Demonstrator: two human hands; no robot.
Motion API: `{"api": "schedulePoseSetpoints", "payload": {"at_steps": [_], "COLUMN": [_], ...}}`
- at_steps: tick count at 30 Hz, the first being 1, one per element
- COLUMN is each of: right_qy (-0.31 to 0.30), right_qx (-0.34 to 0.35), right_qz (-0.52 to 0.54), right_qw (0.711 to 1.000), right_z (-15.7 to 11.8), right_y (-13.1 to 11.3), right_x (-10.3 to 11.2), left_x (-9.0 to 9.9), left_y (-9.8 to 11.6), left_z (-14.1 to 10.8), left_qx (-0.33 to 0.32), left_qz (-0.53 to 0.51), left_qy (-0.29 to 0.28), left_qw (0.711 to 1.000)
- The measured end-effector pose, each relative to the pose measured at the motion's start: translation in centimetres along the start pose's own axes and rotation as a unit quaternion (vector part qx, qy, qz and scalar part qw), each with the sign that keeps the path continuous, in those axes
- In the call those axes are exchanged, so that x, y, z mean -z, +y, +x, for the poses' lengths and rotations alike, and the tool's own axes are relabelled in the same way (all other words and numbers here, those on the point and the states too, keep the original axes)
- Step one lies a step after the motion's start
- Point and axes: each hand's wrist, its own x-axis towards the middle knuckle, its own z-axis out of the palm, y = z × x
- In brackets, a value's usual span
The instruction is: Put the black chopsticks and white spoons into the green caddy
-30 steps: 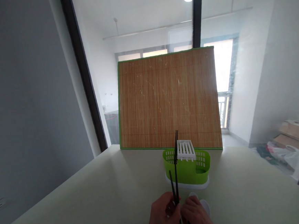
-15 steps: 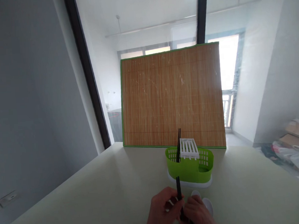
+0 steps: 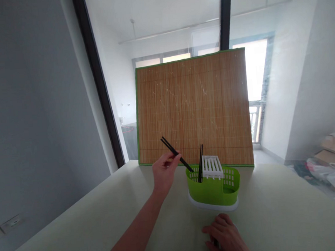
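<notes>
My left hand [image 3: 163,173] is closed on a pair of black chopsticks [image 3: 169,144], tilted so their lower ends reach the rim of the left compartment of the green utensil holder [image 3: 205,190]. Another pair of black chopsticks [image 3: 200,163] stands upright inside that compartment. Close to the table's near edge, my right hand [image 3: 224,233] lies low with curled fingers over more dark chopsticks [image 3: 214,244], which are mostly hidden. A sliver of something white shows at the right hand's far side.
A white slotted rack [image 3: 212,166] sits across the middle of the holder. Behind it, a bamboo mat [image 3: 192,112] with green edging stands upright on the pale table [image 3: 127,206]. Boxes and bags [image 3: 332,155] lie beyond, at the far right.
My left hand has moved forward and up with a pair of chopsticks, away from my right hand to the holder's left side. My right hand now covers most of the white spoons.
</notes>
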Motion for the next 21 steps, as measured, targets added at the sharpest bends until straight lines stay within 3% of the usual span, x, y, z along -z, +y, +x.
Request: {"api": "schedulePoseSetpoints", "payload": {"at_steps": [5,10,21], "right_qy": [0.022,0.066,0.049], "right_qx": [0.002,0.008,0.014], "right_qz": [-0.015,-0.011,-0.031], "right_qw": [1.0,0.998,0.998], "right_z": [-0.1,-0.5,-0.5], "right_y": [0.4,1.1,1.3], "right_x": [-0.1,-0.9,-1.3], "left_x": [-3.8,-5.8,-9.8], "left_y": [-4.7,-8.3,-11.1], "left_z": [1.8,2.0,2.8], "left_qx": [0.022,0.046,0.109], "left_qz": [0.1,0.163,0.2], "left_qy": [-0.121,-0.196,-0.313], "left_qw": [0.987,0.966,0.922]}}
